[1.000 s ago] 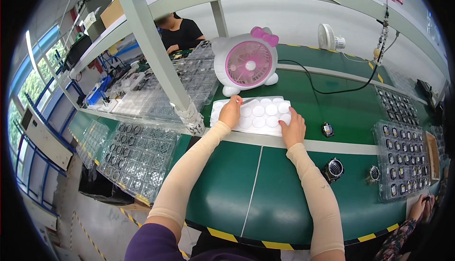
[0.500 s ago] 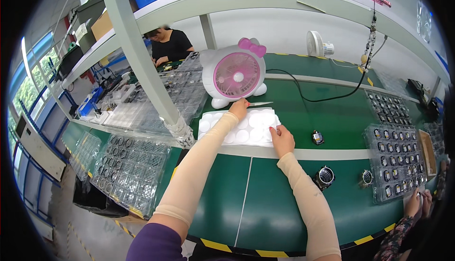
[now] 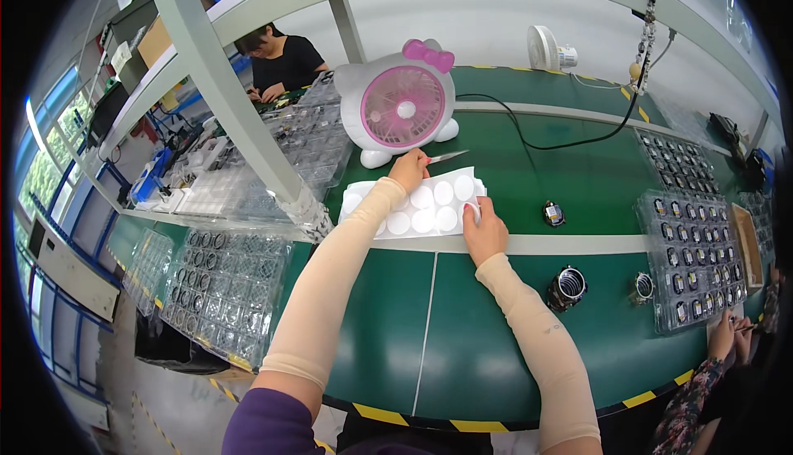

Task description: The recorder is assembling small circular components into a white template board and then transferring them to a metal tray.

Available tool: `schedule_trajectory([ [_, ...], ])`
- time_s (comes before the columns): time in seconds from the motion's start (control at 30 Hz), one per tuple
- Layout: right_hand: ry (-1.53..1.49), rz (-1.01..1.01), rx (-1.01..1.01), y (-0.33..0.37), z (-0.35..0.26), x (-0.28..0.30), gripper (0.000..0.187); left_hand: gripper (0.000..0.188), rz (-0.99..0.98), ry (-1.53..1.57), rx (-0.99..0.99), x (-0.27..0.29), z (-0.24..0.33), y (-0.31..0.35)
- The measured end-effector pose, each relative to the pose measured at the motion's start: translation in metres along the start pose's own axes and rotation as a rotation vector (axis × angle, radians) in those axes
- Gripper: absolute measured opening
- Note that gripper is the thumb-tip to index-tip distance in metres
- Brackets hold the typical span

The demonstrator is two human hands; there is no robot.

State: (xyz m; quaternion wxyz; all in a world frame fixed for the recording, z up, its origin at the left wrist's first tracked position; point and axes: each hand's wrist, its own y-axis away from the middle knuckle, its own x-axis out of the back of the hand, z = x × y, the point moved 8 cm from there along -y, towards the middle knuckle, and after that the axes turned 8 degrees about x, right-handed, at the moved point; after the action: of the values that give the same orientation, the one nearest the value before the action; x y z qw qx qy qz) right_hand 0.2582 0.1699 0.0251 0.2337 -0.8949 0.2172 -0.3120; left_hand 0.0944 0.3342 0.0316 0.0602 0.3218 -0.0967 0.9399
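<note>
A white sheet of round stickers point(image 3: 423, 221) lies in front of the pink-and-white fan point(image 3: 404, 108), its upper right part slightly raised. My left hand point(image 3: 407, 172) is over the sheet's far edge, fingers closed on slim pointed metal tweezers point(image 3: 448, 156) that point right. Its grip on the near end is hidden. At the sheet's right edge, my right hand point(image 3: 486, 236) pinches the corner between thumb and fingers. To the right of that hand sits a small round black part point(image 3: 553, 213).
Nearer on the green bench stand a black ring stack point(image 3: 567, 288) and a smaller one point(image 3: 641, 287). Clear trays of parts point(image 3: 692, 257) lie at right, beside another person's hands point(image 3: 731, 335). A shelf post point(image 3: 223, 83) rises at left; a co-worker point(image 3: 285, 63) sits beyond.
The tweezers have tilted upward, with my left hand at their near end. My right hand's grip has shifted at the sheet's right edge. The whole view has moved slightly.
</note>
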Motion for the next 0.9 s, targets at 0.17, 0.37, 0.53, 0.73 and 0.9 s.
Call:
schedule_trajectory([
  [0.17,-0.321,0.157,-0.081,0.022,0.028,0.008,0.02,0.017,-0.023,0.076,-0.073,0.004,0.024,0.013],
  [0.37,-1.008,-0.147,-0.502,0.069,-0.004,0.008,0.023,0.01,-0.093,-0.291,-0.307,0.005,0.023,0.051],
  [0.53,-1.118,-0.219,-0.601,0.087,-0.01,0.019,0.031,0.011,0.113,-0.172,-0.437,0.031,0.05,0.08],
  [0.73,-1.182,-0.368,-0.648,0.11,-0.017,0.036,0.045,0.033,-0.011,-0.483,-0.857,0.014,0.124,0.215],
  [0.9,-1.049,-0.737,-0.689,0.144,-0.02,0.051,0.053,0.057,-0.281,-0.707,-0.69,-0.016,0.098,0.285],
])
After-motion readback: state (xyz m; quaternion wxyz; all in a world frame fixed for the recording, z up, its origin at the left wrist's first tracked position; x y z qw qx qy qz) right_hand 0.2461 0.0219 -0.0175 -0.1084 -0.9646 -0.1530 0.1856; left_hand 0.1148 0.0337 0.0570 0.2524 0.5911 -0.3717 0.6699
